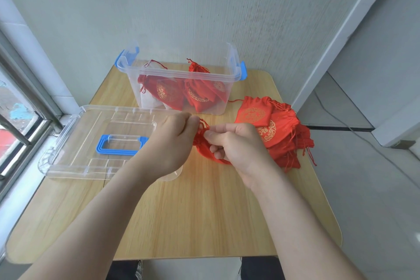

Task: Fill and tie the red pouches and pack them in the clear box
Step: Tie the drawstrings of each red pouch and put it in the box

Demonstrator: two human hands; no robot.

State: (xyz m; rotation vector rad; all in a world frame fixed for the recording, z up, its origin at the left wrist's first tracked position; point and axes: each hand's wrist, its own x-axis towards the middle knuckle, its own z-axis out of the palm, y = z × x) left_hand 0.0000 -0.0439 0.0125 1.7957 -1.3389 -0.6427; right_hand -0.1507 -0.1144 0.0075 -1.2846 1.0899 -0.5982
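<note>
**Sam:** Two hands were on one red pouch [202,146], right?

**Mia:** Yes. It hung between them, just above the desk [193,211], in front of the clear box [181,75].

**Sam:** What did each hand do?

**Mia:** The left hand [175,141] pinched the string [203,124] with its fingers [193,120] curled tight. The right hand [238,145] gripped the pouch at its neck, fingers wrapped round it.

**Sam:** Which way did the string run?

**Mia:** Up and to the left, from the right hand to the left one. I think a pull to the left would shut the mouth. The knot did not look done yet. I could not tell if the pouch was full.

**Sam:** Where was the box from there?

**Mia:** Straight behind the hands, near, with its top open. Some tied pouches [172,93] lay inside. The lid [91,134] lay flat on the left, partly under the left arm.

**Sam:** Which hand was nearer the box?

**Mia:** The left fingers, by a little, I would guess.

**Sam:** And the rest?

**Mia:** A pile of flat pouches [279,129] lay at the right edge, close by the right hand.
</note>
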